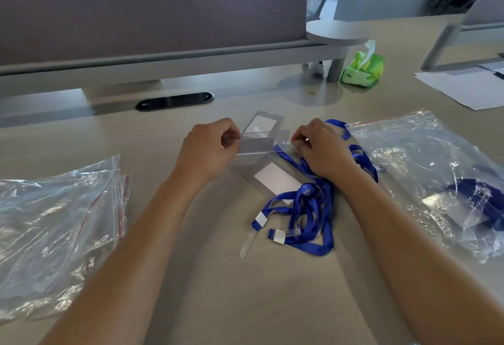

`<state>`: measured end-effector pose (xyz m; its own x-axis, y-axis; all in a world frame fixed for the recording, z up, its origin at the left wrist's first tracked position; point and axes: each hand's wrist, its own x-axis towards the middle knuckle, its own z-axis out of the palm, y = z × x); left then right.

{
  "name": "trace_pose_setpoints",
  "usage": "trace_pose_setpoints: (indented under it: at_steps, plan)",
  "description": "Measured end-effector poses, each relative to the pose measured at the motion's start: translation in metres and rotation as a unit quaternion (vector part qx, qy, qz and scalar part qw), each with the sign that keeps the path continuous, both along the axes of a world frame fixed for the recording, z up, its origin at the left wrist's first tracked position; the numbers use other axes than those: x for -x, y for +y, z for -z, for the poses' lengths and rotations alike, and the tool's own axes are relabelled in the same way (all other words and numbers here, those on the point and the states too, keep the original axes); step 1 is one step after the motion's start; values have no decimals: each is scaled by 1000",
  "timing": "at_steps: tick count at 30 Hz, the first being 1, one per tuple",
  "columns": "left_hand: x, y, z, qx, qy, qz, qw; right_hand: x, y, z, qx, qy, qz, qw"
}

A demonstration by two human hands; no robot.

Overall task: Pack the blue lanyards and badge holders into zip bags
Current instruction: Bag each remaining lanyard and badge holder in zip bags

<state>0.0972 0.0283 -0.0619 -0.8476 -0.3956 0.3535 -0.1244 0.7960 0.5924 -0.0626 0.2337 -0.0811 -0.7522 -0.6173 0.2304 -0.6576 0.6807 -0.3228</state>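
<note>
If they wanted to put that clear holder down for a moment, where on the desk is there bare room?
Bare desk lies in front of the left hand, between the empty zip bags and the blue lanyards, and also behind the hands, before the black cable slot. The middle is crowded: lanyards and badge holders overlap there, and the filled zip bag covers the right.
</note>
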Motion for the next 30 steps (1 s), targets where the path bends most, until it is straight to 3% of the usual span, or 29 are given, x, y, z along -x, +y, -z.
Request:
trace_pose_setpoints:
  at_steps: [4, 7, 9, 20, 30]
  plan:
    - [-2, -1, -7, -31, -18, 26, 999, -5, 8, -4, 144, -11, 22, 989]
    - [-5, 1, -17, -51, -32, 41, 997, -16, 11, -16, 328, -129, 29, 936]
    - [-7, 5, -23, -65, -47, 57, 995, -25, 13, -29, 392, -179, 7, 902]
    - [-13, 27, -51, -94, -2, 100, 991, -85, 18, -67, 281, -56, -97, 953]
    - [-18, 23, -66, -86, 1, 111, 990, -92, 13, -83, 284, -43, -93, 953]
